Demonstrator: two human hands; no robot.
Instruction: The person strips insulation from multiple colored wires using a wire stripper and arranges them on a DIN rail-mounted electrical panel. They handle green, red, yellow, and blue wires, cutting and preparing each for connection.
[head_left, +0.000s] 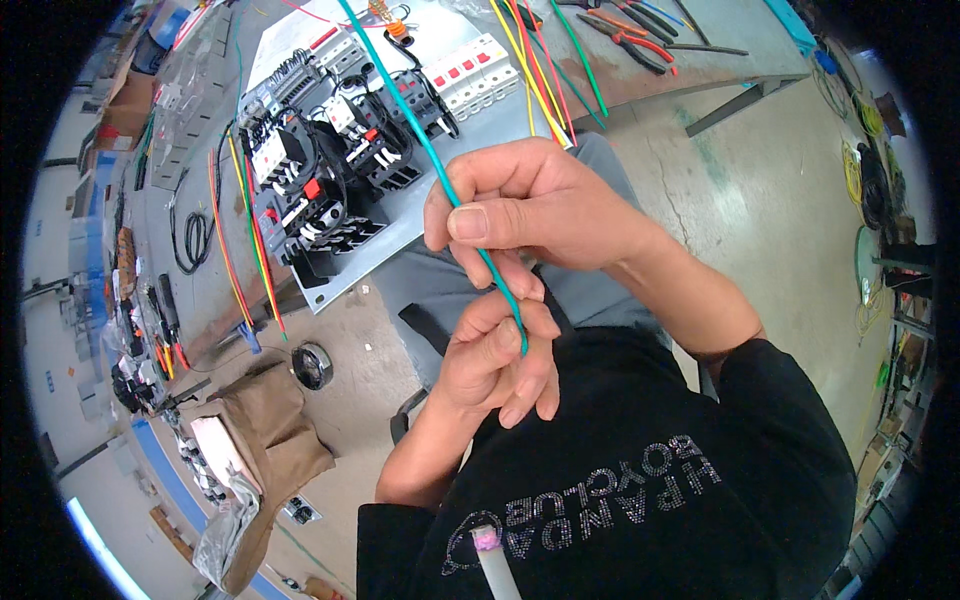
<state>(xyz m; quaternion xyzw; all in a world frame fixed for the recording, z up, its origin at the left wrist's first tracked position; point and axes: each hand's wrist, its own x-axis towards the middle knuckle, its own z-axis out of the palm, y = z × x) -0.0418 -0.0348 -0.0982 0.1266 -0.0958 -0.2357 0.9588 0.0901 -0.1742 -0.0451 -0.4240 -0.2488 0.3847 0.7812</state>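
Note:
A green wire (402,103) runs down from the top of the picture over the panel and into both my hands. My right hand (545,205) pinches it between thumb and fingers, knuckles up. Just below, my left hand (500,360) is closed on the wire's lower end, near its tip. The two hands are almost touching, in front of my black shirt (650,430). Beyond them lies a metal mounting panel (390,225) carrying contactors (310,185) with red parts and black wiring, and a row of white circuit breakers (470,75) with red switches.
Pliers (640,45) lie on the grey workbench (715,65) at the far right. Yellow and red wires (545,70) hang over its edge, and more coloured wires (255,220) lie left of the panel. A brown paper bag (270,430) and a black tape roll (312,366) are lower left.

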